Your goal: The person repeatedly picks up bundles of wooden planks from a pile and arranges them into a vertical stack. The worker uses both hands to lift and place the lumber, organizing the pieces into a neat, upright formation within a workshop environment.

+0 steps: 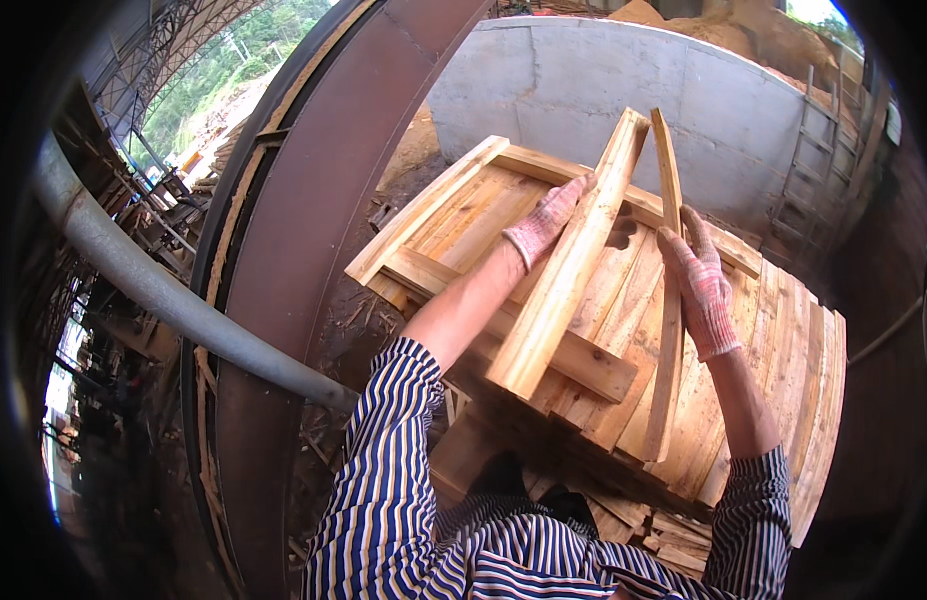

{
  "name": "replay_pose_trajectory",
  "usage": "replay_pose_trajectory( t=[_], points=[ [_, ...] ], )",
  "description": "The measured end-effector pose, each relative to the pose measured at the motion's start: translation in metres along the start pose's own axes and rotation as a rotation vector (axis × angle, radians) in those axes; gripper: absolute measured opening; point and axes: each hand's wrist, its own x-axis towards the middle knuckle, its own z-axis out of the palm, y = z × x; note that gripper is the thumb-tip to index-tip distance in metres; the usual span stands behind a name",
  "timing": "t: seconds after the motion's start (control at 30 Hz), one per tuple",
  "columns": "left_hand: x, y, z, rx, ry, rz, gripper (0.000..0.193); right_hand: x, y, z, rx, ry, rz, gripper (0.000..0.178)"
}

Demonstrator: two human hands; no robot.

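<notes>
Observation, standing beside the worker on a building site. Both hands are gloved (knit, reddish-white) and both are busy with timber.

Left hand (549, 220): fingers wrapped around the upper part of a thick pale wooden batten (569, 270), grasping it along its left edge. The batten slants from near the worker's lap up and away, its lower end resting over the curved plank panel (784, 350) below.

Right hand (702, 285): closed on a thin wooden strip (670, 330), fingers curled around it at about its upper third. The strip stands nearly upright, just right of the batten; the top ends of the two pieces come close together but I cannot tell if they touch.

The panel under them is a bowed sheet of narrow boards braced by cross rails, apparently curved formwork. Left of it runs a large rust-brown steel arch (284, 260), with a grey pipe (164, 290) crossing in front. A grey concrete wall (634, 90) rises behind.

Judgement on step: the two loose pieces look lifted and sorted, held apart above the panel rather than fixed. Neither appears nailed.

Next move, as I read it, calls for a firm grip on both while one piece is lowered clear, keeping the long ends from swinging into the rails.
</notes>
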Motion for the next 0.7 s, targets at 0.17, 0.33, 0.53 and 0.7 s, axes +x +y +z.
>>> replay_pose_trajectory(
  t=[0.17, 0.33, 0.53, 0.7],
  points=[
    [0.023, -0.014, -0.039, 0.076, -0.081, -0.208, 0.043, 0.011, -0.002, 0.016, 0.045, -0.019, 0.057, 0.069],
    [0.016, -0.011, -0.087, 0.959, -0.025, 0.056, 0.043, 0.018, -0.030, 0.077, -0.165, -0.048, 0.068, 0.072],
    [-0.047, 0.120, -0.144, 1.109, 0.368, 0.398, 0.044, 0.053, -0.047, 0.174, -0.488, 0.039, 0.080, 0.078],
    [-0.140, 0.170, -0.313, 0.742, 0.535, 0.125, 0.052, 0.077, -0.028, 0.286, -0.587, 0.016, -0.029, 0.083]
  ],
)
